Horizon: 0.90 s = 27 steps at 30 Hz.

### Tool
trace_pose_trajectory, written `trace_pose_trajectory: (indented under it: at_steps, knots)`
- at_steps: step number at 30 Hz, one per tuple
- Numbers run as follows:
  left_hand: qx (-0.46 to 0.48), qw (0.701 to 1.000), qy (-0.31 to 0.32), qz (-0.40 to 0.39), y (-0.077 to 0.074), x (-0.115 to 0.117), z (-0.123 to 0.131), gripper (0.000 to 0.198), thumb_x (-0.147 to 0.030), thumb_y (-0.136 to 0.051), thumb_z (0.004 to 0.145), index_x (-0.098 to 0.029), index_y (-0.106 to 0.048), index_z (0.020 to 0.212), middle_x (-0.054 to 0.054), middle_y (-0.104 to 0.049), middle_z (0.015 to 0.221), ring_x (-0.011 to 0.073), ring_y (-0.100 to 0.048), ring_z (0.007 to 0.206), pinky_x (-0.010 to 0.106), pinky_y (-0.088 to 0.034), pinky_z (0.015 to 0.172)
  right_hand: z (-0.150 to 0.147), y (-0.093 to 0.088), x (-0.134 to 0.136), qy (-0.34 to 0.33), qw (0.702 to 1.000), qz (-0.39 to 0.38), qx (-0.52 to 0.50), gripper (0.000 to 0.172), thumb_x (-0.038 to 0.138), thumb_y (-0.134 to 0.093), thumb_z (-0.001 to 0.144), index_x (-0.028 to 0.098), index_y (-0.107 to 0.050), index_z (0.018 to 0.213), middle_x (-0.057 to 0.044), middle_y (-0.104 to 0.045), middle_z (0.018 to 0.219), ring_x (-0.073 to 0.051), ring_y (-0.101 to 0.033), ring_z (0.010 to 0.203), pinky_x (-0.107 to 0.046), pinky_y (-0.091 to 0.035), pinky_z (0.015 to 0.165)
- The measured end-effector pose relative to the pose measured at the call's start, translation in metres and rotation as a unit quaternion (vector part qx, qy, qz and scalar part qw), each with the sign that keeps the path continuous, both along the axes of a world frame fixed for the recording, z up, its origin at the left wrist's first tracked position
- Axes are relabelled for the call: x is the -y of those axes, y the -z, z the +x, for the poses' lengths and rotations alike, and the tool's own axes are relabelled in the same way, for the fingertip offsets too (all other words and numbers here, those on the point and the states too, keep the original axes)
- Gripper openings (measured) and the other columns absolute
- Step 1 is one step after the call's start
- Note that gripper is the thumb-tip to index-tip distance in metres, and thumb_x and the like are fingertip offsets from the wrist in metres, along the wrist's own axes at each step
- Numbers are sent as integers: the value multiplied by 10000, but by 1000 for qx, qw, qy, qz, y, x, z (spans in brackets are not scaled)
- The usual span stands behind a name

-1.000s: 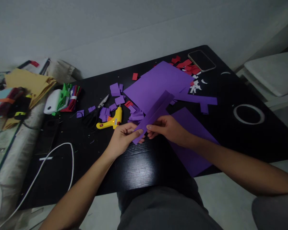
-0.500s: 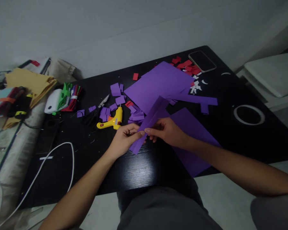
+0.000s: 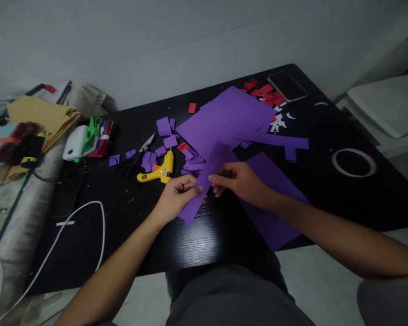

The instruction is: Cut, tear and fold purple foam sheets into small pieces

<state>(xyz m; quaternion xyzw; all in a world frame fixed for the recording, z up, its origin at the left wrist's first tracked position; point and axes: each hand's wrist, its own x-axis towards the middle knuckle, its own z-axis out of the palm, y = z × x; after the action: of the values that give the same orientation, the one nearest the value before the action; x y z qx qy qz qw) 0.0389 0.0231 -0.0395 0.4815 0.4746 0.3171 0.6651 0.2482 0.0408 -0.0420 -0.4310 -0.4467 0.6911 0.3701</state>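
1. The left hand (image 3: 175, 199) and the right hand (image 3: 240, 182) meet over the near part of the black tabletop (image 3: 197, 240), both pinched shut on one long purple strip (image 3: 204, 181).
2. The left hand grips the strip from the left near its lower end, thumb on top; the right hand's fingertips (image 3: 212, 179) press it from the right, just beside the left thumb.
3. The strip slants from below the left hand up and away past the right hand; its near end pokes out under the left fingers.
4. Under the right forearm lies a purple sheet (image 3: 275, 213), flat on the tabletop and reaching its near edge.
5. Just beyond the left hand sits a yellow glue gun (image 3: 158, 171), with a heap of small purple squares (image 3: 192, 163) between it and the strip.
6. Left of the glue gun lie scissors (image 3: 136, 158); a white cable (image 3: 88, 217) curves well left of the left hand.
7. Beyond both hands spreads a large purple sheet (image 3: 224, 117).
8. Farther off, beyond the right hand, are red scraps (image 3: 265, 93) and a phone (image 3: 287, 86); a white ring (image 3: 353, 162) lies well to the right.
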Motion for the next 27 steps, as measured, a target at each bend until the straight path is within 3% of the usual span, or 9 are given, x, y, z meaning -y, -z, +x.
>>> trace_pose_trajectory:
  at_steps: [7,13,19,27]
  knots:
    - [-29,999,-1,41,0,-1,0,291,-377,-810,814,-159,-639,724,-7,-692,628,97,-564,513,203,-403,504,-2,1,2,-14,1000,-10,-18,383,440,-921,680,130,-710,754,-10,-709,695,-130,-684,600,-291,-621,627]
    - [-20,1000,3,22,0,-1,0,271,-383,-820,803,-156,-675,773,6,-703,676,117,-598,570,221,-439,547,-1,-1,3,-20,1000,-2,-14,366,438,-919,686,141,-709,728,-8,-712,671,-125,-681,579,-273,-617,603]
    - [-18,999,-5,39,0,-1,2,304,-385,-838,780,-151,-659,705,-53,-556,574,55,-405,468,192,-298,467,-3,1,4,-53,998,-6,-21,379,458,-911,689,140,-711,736,-3,-702,654,-128,-680,584,-266,-606,585]
    - [-25,998,-23,55,2,0,1,330,-392,-837,784,-160,-621,693,-65,-486,559,57,-369,485,196,-280,484,-2,-2,1,-14,1000,-8,-13,368,446,-897,719,145,-694,779,2,-712,696,-125,-700,585,-267,-615,613]
